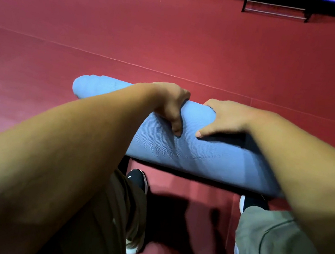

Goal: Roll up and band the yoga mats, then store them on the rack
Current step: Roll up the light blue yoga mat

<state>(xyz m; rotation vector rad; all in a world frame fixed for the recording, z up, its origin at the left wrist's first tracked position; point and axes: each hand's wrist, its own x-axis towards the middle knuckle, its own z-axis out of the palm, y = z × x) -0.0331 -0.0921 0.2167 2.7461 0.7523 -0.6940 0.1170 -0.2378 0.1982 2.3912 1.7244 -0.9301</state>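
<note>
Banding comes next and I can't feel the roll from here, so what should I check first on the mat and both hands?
1. Blue mat rolled, no loose tail showing: ok.
2. Left hand grips the roll, fingers curled over the top: ok.
3. Right hand grips it beside the left: ok.
4. Roll's left end flush: layers step outward, not ok.
5. Band on the roll: none on the visible part, not ok.
6. Roll's right end: hidden behind the right forearm, cannot tell.
</note>
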